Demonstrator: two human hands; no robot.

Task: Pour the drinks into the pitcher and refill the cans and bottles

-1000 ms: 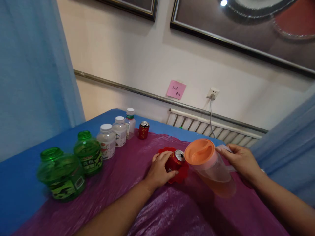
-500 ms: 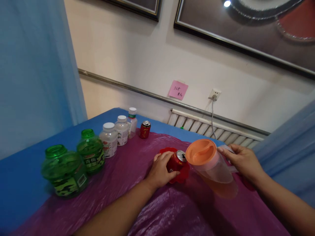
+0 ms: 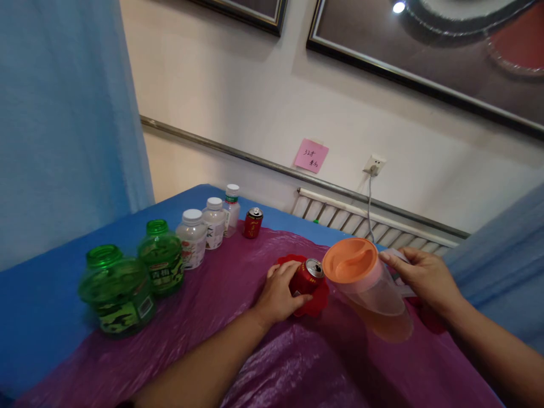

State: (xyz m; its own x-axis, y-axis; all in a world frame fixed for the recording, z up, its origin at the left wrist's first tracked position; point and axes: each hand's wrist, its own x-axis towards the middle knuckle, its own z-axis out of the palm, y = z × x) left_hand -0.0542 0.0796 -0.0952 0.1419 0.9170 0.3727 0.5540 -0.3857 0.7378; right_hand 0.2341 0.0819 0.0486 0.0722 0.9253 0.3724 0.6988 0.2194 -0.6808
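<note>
My left hand is wrapped round a red can, tilted a little over a red scalloped dish. My right hand grips the handle of a clear pitcher with brownish liquid inside. The pitcher leans to the left, and its orange lid is beside the can's open top. Whether liquid is flowing between them cannot be made out. Behind my right hand, a red object shows in part.
Two green jars, white-capped bottles and another red can line the left and back. Purple plastic sheeting covers part of the blue table. A radiator is behind.
The whole view has shifted slightly, moving the jars and bottles a little to the right in the picture. Both hands keep their holds, with the pitcher's lid still beside the can.
</note>
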